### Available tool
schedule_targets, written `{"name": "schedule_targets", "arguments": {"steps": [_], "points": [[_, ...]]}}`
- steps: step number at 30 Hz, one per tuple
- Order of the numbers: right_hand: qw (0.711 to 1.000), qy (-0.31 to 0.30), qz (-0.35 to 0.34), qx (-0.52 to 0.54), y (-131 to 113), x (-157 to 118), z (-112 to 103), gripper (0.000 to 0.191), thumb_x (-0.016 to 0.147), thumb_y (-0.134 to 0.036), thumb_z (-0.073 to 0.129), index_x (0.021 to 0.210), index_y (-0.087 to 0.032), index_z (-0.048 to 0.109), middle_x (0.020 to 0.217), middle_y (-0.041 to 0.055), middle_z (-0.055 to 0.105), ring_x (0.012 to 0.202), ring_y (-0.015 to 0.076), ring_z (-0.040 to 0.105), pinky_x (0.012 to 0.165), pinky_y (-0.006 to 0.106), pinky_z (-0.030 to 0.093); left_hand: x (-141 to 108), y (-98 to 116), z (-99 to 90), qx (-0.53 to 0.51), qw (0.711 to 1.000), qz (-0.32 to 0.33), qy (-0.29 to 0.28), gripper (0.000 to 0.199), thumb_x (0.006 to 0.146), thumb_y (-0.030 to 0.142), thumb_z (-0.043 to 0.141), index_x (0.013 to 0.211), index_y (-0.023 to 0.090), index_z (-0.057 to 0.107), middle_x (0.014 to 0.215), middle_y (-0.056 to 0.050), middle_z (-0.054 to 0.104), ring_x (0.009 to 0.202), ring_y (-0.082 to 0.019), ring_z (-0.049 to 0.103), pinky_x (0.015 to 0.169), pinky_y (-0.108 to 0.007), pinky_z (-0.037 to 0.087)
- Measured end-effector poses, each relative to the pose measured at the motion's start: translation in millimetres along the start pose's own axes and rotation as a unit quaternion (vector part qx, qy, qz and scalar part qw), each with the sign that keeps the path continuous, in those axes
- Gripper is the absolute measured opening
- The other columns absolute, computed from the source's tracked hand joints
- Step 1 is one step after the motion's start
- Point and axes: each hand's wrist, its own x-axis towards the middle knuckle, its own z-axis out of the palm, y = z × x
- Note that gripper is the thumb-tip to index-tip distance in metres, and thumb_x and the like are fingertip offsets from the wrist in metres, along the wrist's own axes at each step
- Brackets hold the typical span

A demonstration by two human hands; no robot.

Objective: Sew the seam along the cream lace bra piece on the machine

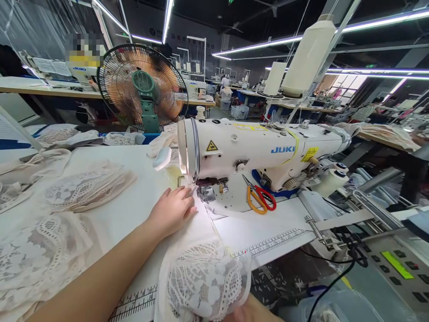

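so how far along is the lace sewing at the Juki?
Looks done: lace pieces stacked left of the machine, though finished or waiting I cannot tell. In hand: left hand flat on the fabric by the presser foot, right hand under the lace piece. Left: most of that piece is unfed.

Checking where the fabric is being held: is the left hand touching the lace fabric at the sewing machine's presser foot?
Touching. The head view shows the left hand pressed flat on the lace fabric, fingertips beside the presser foot.

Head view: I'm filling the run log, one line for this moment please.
left hand flat on lace fabric at presser foot | right hand under fabric, grip unclear | scissors idle
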Motion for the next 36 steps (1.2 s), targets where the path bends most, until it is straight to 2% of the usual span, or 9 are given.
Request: {"name": "schedule_targets", "arguments": {"steps": [4, 7, 10, 14, 17, 21, 25, 29, 36], "points": [[0.999, 0.005, -0.035, 0.036, -7.2, 9.8, 5.2, 0.061, 0.073, -0.068, 0.058, 0.105, -0.016, 0.06, 0.109, 0.0116, 0.062, 0.102, 0.0232, 0.059, 0.086, 0.039, 0.047, -2.8, 0.8, -1.6, -0.006, 1.0, 0.013, 0.01, 0.037, 0.087, 0.033, 0.035, 0.088, 0.017, 0.069, 0.127, -0.014, 0.058, 0.122, -0.035, 0.047, 0.098, -0.057, 0.038], [0.995, -0.006, -0.049, 0.089, -7.0, 15.0, 6.0, 0.072, 0.062, -0.071, 0.064, 0.109, -0.017, 0.059, 0.109, 0.0136, 0.062, 0.101, 0.0258, 0.06, 0.081, 0.041, 0.048, -5.4, 5.0, -5.4, -0.015, 0.999, 0.035, 0.002, 0.039, 0.089, 0.032, 0.032, 0.082, 0.019, 0.069, 0.118, -0.012, 0.063, 0.116, -0.031, 0.052, 0.099, -0.052, 0.039], [0.989, -0.022, -0.047, 0.137, -1.4, 21.6, 3.9, 0.067, 0.065, -0.064, 0.067, 0.112, -0.018, 0.056, 0.106, 0.0129, 0.064, 0.089, 0.0239, 0.064, 0.079, 0.042, 0.049, -9.3, 11.1, -10.8, -0.078, 0.995, 0.061, -0.009, 0.044, 0.091, 0.033, 0.028, 0.075, 0.021, 0.067, 0.108, -0.008, 0.067, 0.102, -0.025, 0.059, 0.089, -0.04, 0.048], [0.981, -0.044, -0.052, 0.183, 1.5, 31.8, 6.8, 0.065, 0.065, -0.061, 0.066, 0.113, -0.019, 0.055, 0.105, 0.0121, 0.065, 0.084, 0.0234, 0.065, 0.077, 0.042, 0.051, -15.3, 18.7, -17.4, -0.148, 0.986, 0.054, -0.05, 0.051, 0.093, 0.039, 0.022, 0.084, 0.023, 0.069, 0.117, -0.005, 0.065, 0.104, -0.023, 0.06, 0.082, -0.033, 0.05], [0.973, -0.024, -0.063, 0.221, -2.3, 37.9, 15.8, 0.06, 0.067, -0.057, 0.065, 0.112, -0.018, 0.057, 0.103, 0.0117, 0.065, 0.083, 0.0225, 0.065, 0.078, 0.04, 0.051, -17.8, 22.2, -20.4, -0.173, 0.981, 0.046, -0.077, 0.052, 0.092, 0.041, 0.022, 0.093, 0.023, 0.07, 0.122, -0.005, 0.063, 0.109, -0.023, 0.059, 0.086, -0.033, 0.05], [0.959, 0.028, -0.074, 0.272, -4.1, 45.3, 27.0, 0.057, 0.064, -0.051, 0.068, 0.108, -0.016, 0.059, 0.097, 0.0116, 0.067, 0.083, 0.0232, 0.064, 0.077, 0.04, 0.051, -18.3, 23.5, -22.0, -0.182, 0.978, 0.051, -0.082, 0.053, 0.092, 0.041, 0.021, 0.092, 0.023, 0.071, 0.119, -0.006, 0.065, 0.111, -0.023, 0.058, 0.087, -0.034, 0.05], [0.928, 0.091, -0.067, 0.354, 0.0, 53.7, 31.1, 0.05, 0.06, -0.041, 0.073, 0.101, -0.015, 0.062, 0.094, 0.0089, 0.069, 0.083, 0.0228, 0.064, 0.075, 0.038, 0.051, -18.3, 23.4, -24.1, -0.171, 0.98, 0.047, -0.092, 0.054, 0.093, 0.043, 0.021, 0.099, 0.021, 0.069, 0.124, -0.008, 0.062, 0.115, -0.024, 0.055, 0.09, -0.036, 0.049], [0.899, 0.119, -0.072, 0.415, 2.3, 62.9, 33.3, 0.037, 0.059, -0.032, 0.073, 0.091, -0.015, 0.065, 0.086, 0.007, 0.07, 0.081, 0.0219, 0.065, 0.072, 0.036, 0.051, -16.7, 24.7, -25.3, -0.141, 0.985, 0.035, -0.092, 0.053, 0.093, 0.042, 0.022, 0.109, 0.018, 0.066, 0.131, -0.01, 0.057, 0.116, -0.026, 0.054, 0.094, -0.039, 0.047], [0.892, 0.153, -0.067, 0.42, -4.4, 71.9, 38.6, 0.03, 0.056, -0.028, 0.07, 0.082, -0.015, 0.063, 0.086, 0.0079, 0.07, 0.085, 0.0254, 0.065, 0.069, 0.036, 0.05, -13.8, 27.1, -17.7, -0.064, 0.993, 0.044, -0.087, 0.048, 0.094, 0.039, 0.027, 0.117, 0.013, 0.061, 0.129, -0.013, 0.057, 0.117, -0.028, 0.053, 0.097, -0.044, 0.043]]}}
